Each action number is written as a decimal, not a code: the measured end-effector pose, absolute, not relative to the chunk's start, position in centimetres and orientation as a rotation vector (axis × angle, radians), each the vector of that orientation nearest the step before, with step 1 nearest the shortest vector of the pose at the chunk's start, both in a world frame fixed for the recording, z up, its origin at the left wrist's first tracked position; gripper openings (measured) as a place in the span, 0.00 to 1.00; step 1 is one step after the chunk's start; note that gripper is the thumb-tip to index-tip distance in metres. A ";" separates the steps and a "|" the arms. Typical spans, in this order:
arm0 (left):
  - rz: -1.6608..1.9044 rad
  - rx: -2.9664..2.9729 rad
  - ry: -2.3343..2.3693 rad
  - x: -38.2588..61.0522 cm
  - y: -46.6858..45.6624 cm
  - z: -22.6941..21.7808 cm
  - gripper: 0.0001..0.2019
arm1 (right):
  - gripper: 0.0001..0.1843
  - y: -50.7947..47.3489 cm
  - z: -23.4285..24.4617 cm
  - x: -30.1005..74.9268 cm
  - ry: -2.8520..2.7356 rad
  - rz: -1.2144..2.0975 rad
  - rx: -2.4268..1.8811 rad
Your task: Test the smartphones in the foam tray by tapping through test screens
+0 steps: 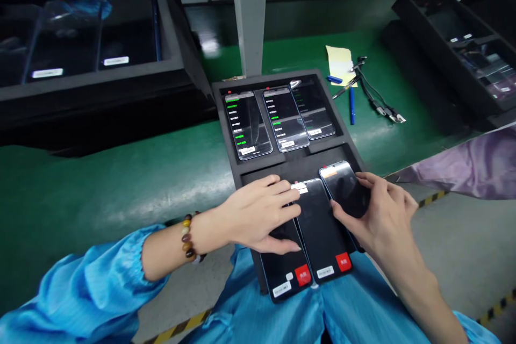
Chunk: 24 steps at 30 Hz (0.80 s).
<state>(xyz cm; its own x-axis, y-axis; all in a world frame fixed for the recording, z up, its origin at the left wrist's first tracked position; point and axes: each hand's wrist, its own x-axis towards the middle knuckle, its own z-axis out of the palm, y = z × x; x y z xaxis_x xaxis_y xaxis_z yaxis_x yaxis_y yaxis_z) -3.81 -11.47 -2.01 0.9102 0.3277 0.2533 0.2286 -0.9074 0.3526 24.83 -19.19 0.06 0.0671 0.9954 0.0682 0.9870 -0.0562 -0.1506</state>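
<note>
A black foam tray lies across the edge of the green bench and my lap. Its far row holds three phones with lit screens. The near row holds three dark phones. My left hand lies flat with fingers stretched over the leftmost dark phone, its fingertips reaching the middle phone. My right hand has thumb and fingers closed round the rightmost dark phone, which is tilted up out of its slot. A bead bracelet is on my left wrist.
A yellow note, blue pens and cables lie on the green bench behind the tray. Large black trays stand at far left and far right. A grey post rises behind. Another person's purple sleeve enters at right.
</note>
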 end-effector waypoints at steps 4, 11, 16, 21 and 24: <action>0.481 2.761 0.406 -4.0 -11.5 -2.2 0.30 | 0.38 -19.2 -0.2 25.3 -2.053 0.077 -2.152; 0.740 2.542 0.456 -4.8 -11.0 -2.4 0.32 | 0.35 -20.8 1.0 23.8 -2.029 0.128 -1.987; 0.899 2.441 0.552 -5.1 -10.9 -2.6 0.27 | 0.29 -22.0 2.0 20.5 -2.207 0.261 -1.914; 1.014 2.430 0.556 -5.3 -10.9 -3.2 0.29 | 0.36 -22.2 1.1 18.3 -2.290 0.124 -1.916; 1.151 2.404 0.552 -5.6 -10.6 -3.6 0.30 | 0.34 -21.5 0.8 18.4 -2.288 0.125 -1.890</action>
<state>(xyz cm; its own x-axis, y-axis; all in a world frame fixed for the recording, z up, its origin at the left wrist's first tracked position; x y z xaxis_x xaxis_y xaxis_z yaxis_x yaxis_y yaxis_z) -5.56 -10.62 -3.58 0.5792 0.5152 0.6317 0.1703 -0.8343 0.5243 18.35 -21.54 0.85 -0.1819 0.9802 0.0783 0.9659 0.1930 -0.1728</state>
